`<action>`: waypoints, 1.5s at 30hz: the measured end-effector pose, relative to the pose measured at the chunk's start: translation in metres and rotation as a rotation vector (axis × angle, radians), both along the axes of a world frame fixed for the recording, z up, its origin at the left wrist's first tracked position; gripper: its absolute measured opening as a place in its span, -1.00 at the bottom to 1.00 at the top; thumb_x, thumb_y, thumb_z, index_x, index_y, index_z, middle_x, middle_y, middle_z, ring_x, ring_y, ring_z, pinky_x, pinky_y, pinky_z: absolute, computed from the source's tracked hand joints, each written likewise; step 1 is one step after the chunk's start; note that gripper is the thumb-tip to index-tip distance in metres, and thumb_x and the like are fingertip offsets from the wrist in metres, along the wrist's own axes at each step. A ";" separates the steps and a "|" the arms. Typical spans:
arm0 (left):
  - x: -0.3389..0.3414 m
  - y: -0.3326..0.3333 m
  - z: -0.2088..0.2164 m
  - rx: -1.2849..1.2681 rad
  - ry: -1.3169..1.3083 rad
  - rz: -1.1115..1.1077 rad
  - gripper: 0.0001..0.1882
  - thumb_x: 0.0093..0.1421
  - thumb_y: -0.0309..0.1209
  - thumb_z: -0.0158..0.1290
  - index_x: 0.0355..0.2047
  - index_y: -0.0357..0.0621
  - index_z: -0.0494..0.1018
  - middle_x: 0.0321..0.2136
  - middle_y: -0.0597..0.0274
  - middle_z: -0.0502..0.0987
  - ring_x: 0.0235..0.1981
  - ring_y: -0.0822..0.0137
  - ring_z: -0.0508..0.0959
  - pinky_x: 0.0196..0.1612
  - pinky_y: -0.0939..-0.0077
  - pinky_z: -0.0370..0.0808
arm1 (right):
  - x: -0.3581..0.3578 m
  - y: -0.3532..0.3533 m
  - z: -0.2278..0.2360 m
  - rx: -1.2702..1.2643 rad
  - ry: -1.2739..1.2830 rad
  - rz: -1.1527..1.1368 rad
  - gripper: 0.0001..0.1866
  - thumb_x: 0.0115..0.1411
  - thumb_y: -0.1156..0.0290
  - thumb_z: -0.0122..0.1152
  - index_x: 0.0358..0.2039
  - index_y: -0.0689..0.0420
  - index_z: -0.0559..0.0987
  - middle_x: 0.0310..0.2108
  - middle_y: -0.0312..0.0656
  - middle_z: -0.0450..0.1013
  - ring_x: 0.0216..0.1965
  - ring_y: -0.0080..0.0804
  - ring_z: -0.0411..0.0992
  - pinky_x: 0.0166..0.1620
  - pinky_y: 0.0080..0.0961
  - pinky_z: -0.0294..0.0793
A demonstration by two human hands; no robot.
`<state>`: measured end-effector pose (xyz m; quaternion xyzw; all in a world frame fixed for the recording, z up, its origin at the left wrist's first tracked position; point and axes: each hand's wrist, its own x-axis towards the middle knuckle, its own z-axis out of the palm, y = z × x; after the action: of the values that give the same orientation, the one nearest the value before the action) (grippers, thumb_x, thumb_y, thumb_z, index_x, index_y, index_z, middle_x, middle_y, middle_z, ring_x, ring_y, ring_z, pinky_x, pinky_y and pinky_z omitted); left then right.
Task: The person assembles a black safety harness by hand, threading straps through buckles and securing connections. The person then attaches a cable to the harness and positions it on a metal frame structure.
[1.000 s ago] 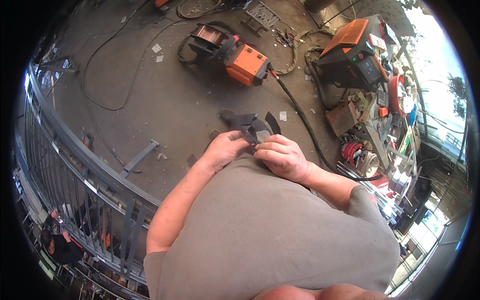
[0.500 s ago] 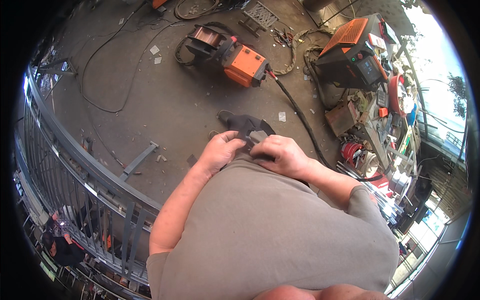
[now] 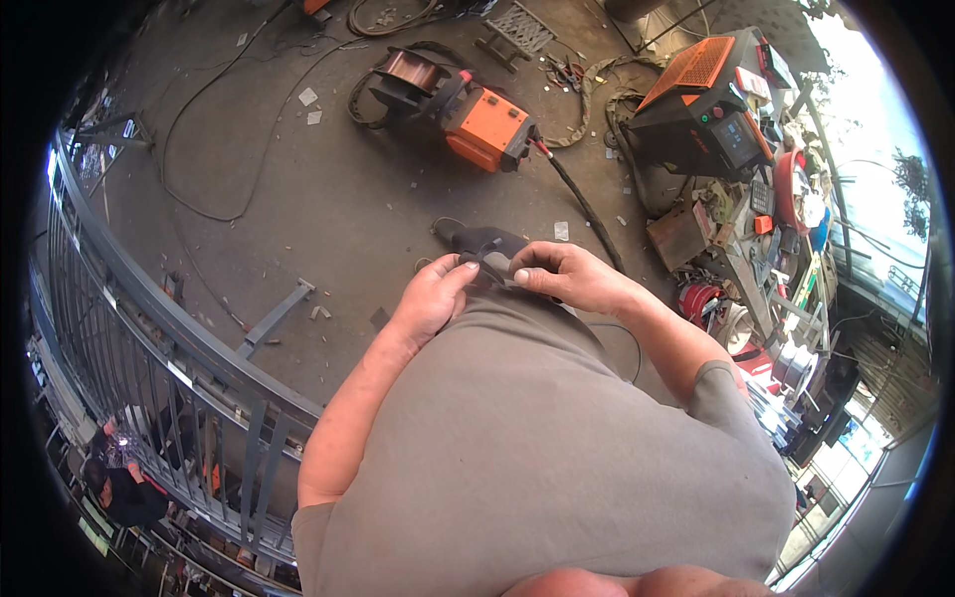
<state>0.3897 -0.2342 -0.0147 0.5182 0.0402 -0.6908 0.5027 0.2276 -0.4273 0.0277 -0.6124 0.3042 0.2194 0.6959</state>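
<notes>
Both of my hands are together at the front of my waist, just beyond the hem of my grey shirt [image 3: 557, 448]. My left hand [image 3: 435, 297] pinches a thin dark strip [image 3: 487, 273] between thumb and fingertips. Close beside it, my right hand [image 3: 565, 275] has its fingers curled and its thumb pressed in, at the edge of a small grey piece [image 3: 495, 261]. The fingers hide what the right hand holds, if anything. Beyond the hands, dark cloth and a shoe [image 3: 476, 239] show against the floor.
An orange wire feeder [image 3: 489, 124] with a copper wire spool [image 3: 413, 72] stands ahead, its black cable [image 3: 582, 204] running right. An orange-black welding machine [image 3: 701, 114] and a cluttered bench [image 3: 751, 279] are at right. Metal railing [image 3: 189, 368] curves along the left; another person [image 3: 134, 497] works beyond it.
My right hand has shifted slightly up and to the right, opening a gap from the left hand. More of the dark strip now shows between them. My left hand has barely moved.
</notes>
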 end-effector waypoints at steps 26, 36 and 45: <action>-0.018 0.014 0.000 -0.105 -0.642 -0.093 -0.83 0.30 -0.40 0.24 -0.21 -0.21 0.51 -0.37 0.38 0.58 -0.41 0.60 0.48 -0.36 0.60 0.47 | 0.000 0.030 -0.020 0.105 0.215 -0.230 -0.68 0.37 0.32 0.26 0.04 0.25 0.64 -0.19 -0.24 0.61 -0.19 -0.57 0.50 -0.06 -0.50 0.53; -0.009 0.035 0.009 -0.053 -0.656 -0.175 -0.77 0.25 -0.32 0.26 -0.15 -0.17 0.61 -0.27 0.27 0.65 -0.28 0.42 0.62 -0.16 0.46 0.55 | 0.014 0.060 -0.008 -0.016 0.174 -0.084 -0.69 0.42 0.29 0.14 0.02 0.25 0.55 -0.20 -0.22 0.57 -0.17 -0.56 0.47 -0.03 -0.46 0.50; 0.040 0.118 0.024 0.004 -0.128 0.676 -0.79 0.41 -0.29 0.11 -0.10 -0.16 0.52 -0.61 0.46 0.34 -0.80 0.61 0.22 -0.78 0.65 0.16 | -0.005 0.062 -0.018 0.031 0.241 -0.592 -0.75 0.47 0.34 -0.01 0.04 0.21 0.43 -0.36 -0.21 0.48 -0.48 -0.56 0.45 -0.38 -0.53 0.48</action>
<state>0.4301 -0.1158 0.0091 0.5189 0.1792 -0.4510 0.7037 0.2227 -0.3657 0.0093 -0.4561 0.5460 0.0830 0.6978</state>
